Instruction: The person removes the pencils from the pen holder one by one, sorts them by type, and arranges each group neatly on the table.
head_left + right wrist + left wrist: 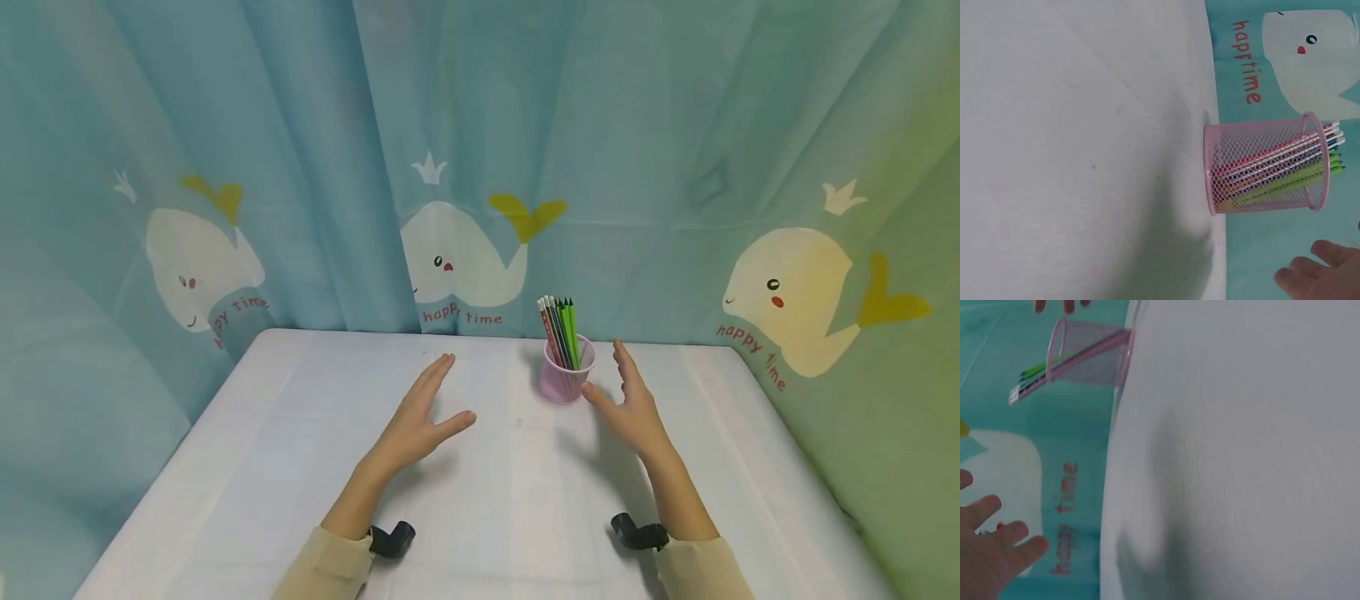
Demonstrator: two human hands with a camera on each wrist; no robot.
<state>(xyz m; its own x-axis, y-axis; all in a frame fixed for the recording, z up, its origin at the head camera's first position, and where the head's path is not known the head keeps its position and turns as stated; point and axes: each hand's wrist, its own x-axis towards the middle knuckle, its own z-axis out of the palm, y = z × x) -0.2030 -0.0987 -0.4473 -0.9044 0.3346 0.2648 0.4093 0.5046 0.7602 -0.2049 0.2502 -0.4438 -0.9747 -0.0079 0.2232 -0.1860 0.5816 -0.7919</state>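
A pink mesh pencil cup [558,390] stands upright near the table's back edge, right of centre. Several pencils [1291,150] lean inside it, some bright green, others red, dark or pale with white ends. My right hand [633,417] is just to the right of the cup, its thumb extended and overlapping the cup's edge in the head view. Left of the cup, with a wide gap between, my left hand [412,427] hovers over the table with thumb and fingers spread. Neither hand holds anything.
A white-covered table [480,500] spreads beneath both hands. Behind it hangs a blue-green curtain [637,125] printed with whales, coming down at the back edge and along the sides. Each wrist wears a small black camera, one on the left [393,540] and one on the right [637,532].
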